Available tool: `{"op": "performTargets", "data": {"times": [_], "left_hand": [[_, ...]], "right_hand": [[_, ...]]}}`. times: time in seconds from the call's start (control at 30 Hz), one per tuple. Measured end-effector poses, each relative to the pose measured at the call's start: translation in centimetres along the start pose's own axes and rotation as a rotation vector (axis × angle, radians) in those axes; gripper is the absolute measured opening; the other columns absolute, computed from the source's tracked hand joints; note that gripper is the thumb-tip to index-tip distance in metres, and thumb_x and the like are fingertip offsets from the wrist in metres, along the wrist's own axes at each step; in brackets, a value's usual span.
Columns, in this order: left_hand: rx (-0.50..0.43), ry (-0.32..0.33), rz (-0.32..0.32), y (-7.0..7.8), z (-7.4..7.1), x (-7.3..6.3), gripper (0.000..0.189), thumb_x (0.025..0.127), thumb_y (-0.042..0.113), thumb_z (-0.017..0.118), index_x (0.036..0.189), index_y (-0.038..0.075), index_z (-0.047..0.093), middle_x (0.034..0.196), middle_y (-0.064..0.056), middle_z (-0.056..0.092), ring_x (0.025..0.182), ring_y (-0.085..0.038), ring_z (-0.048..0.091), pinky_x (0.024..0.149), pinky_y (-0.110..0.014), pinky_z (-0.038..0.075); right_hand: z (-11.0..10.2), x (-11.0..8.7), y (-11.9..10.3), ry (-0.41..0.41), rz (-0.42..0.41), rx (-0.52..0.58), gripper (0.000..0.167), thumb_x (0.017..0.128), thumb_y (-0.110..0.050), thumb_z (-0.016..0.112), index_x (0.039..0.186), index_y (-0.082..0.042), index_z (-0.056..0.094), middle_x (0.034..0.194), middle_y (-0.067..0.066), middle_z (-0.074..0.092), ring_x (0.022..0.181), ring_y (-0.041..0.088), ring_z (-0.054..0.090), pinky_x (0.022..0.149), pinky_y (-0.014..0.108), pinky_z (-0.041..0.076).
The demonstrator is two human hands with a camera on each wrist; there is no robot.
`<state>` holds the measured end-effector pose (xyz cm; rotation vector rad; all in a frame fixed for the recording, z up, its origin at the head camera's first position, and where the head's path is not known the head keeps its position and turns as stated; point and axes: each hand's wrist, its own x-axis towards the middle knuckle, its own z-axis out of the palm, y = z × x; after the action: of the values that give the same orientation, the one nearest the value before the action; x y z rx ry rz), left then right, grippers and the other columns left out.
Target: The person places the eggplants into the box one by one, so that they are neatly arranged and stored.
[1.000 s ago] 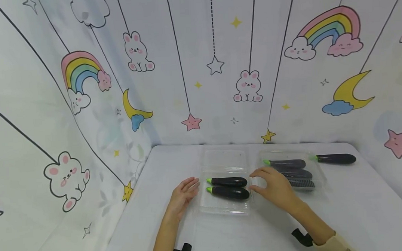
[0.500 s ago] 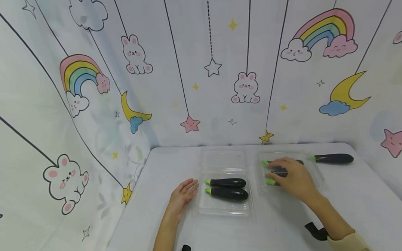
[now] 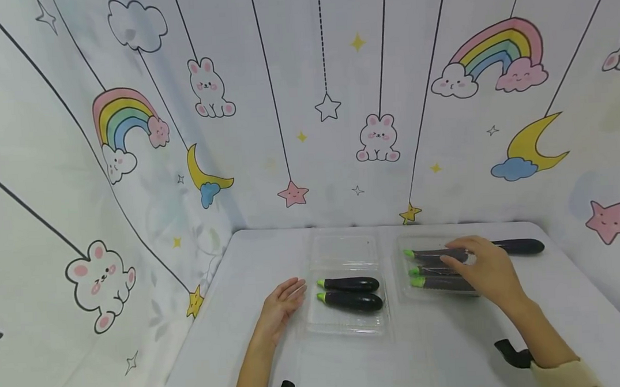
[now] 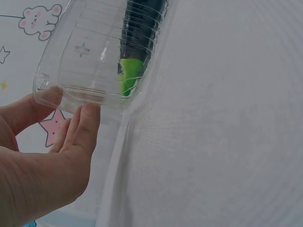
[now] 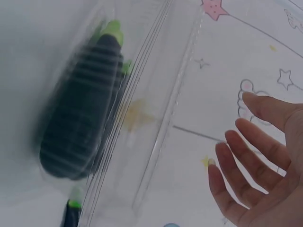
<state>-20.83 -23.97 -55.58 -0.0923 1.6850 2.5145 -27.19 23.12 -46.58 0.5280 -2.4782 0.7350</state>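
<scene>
My left hand (image 3: pixel 280 310) is at the left edge of an open clear plastic box (image 3: pixel 347 328), its fingers (image 4: pixel 87 125) fairly straight by the rim. Two dark eggplants (image 3: pixel 350 301) with green stem ends lie side by side in that box. My right hand (image 3: pixel 492 275) hovers over the right part of a second clear box (image 3: pixel 407 293), fingers spread and nothing between them. Several dark eggplants (image 5: pixel 78 109) are under that box's clear plastic. Just beyond the right hand, a loose eggplant (image 3: pixel 520 246) lies on the table, its stem end hidden in the head view.
The open box's lid (image 3: pixel 343 251) lies back on the white table (image 3: pixel 374 364). A white curtain (image 3: pixel 329 158) with printed rabbits, stars and rainbows stands behind the table and at its sides.
My right hand has moved from the open box's right edge, across the second box, toward the loose eggplant. The left hand and the eggplants have stayed in place.
</scene>
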Motion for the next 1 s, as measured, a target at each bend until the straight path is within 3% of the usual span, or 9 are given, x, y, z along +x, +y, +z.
{"op": "performTargets", "data": {"times": [0.27, 0.37, 0.5, 0.67, 0.87, 1.0], "left_hand": [[-0.014, 0.001, -0.004, -0.1, 0.0, 0.0, 0.067, 0.095, -0.017, 0.053, 0.157, -0.011, 0.027, 0.161, -0.030, 0.037, 0.148, -0.037, 0.042, 0.107, -0.027, 0.050], [-0.013, 0.004, -0.004, -0.2, 0.0, 0.0, 0.068, 0.095, -0.017, 0.054, 0.157, -0.010, 0.028, 0.161, -0.030, 0.037, 0.147, -0.037, 0.043, 0.105, -0.026, 0.051], [-0.009, 0.009, -0.002, -0.2, 0.0, 0.0, 0.068, 0.095, -0.017, 0.054, 0.157, -0.010, 0.029, 0.160, -0.030, 0.038, 0.147, -0.036, 0.044, 0.103, -0.025, 0.052], [-0.014, 0.003, -0.006, -0.3, -0.1, -0.1, 0.067, 0.095, -0.017, 0.053, 0.157, -0.010, 0.028, 0.161, -0.030, 0.037, 0.148, -0.038, 0.042, 0.107, -0.027, 0.051], [-0.014, -0.002, -0.006, -0.2, 0.0, -0.2, 0.067, 0.096, -0.016, 0.053, 0.157, -0.011, 0.027, 0.161, -0.031, 0.036, 0.149, -0.039, 0.040, 0.108, -0.028, 0.050], [-0.018, -0.001, 0.001, -0.1, 0.0, -0.1, 0.067, 0.096, -0.017, 0.053, 0.157, -0.011, 0.027, 0.161, -0.031, 0.036, 0.149, -0.039, 0.039, 0.106, -0.026, 0.051]], "right_hand": [[-2.1, -0.3, 2.6, 0.009, 0.107, -0.012, 0.034, 0.090, -0.030, 0.084, 0.116, -0.009, 0.077, 0.115, 0.016, 0.074, 0.098, 0.045, 0.069, 0.078, 0.062, 0.054], [-2.7, -0.4, 3.4, 0.022, 0.117, -0.022, 0.035, 0.090, -0.030, 0.084, 0.116, -0.009, 0.078, 0.113, 0.015, 0.075, 0.097, 0.043, 0.070, 0.077, 0.049, 0.056], [-3.2, -0.5, 4.5, 0.026, 0.130, -0.044, 0.034, 0.089, -0.029, 0.085, 0.115, -0.009, 0.078, 0.109, 0.015, 0.076, 0.095, 0.041, 0.070, 0.073, 0.031, 0.050], [-3.4, -0.8, 6.2, 0.013, 0.155, -0.063, 0.033, 0.088, -0.027, 0.085, 0.113, -0.006, 0.077, 0.108, 0.017, 0.075, 0.094, 0.040, 0.070, 0.070, 0.025, 0.045], [-3.6, -1.1, 8.5, -0.005, 0.197, -0.085, 0.035, 0.090, -0.026, 0.084, 0.116, -0.004, 0.076, 0.108, 0.021, 0.074, 0.093, 0.041, 0.069, 0.066, 0.031, 0.046], [-3.6, -1.2, 9.8, -0.002, 0.195, -0.089, 0.035, 0.091, -0.026, 0.083, 0.115, -0.003, 0.076, 0.107, 0.022, 0.074, 0.092, 0.041, 0.069, 0.063, 0.028, 0.045]]}}
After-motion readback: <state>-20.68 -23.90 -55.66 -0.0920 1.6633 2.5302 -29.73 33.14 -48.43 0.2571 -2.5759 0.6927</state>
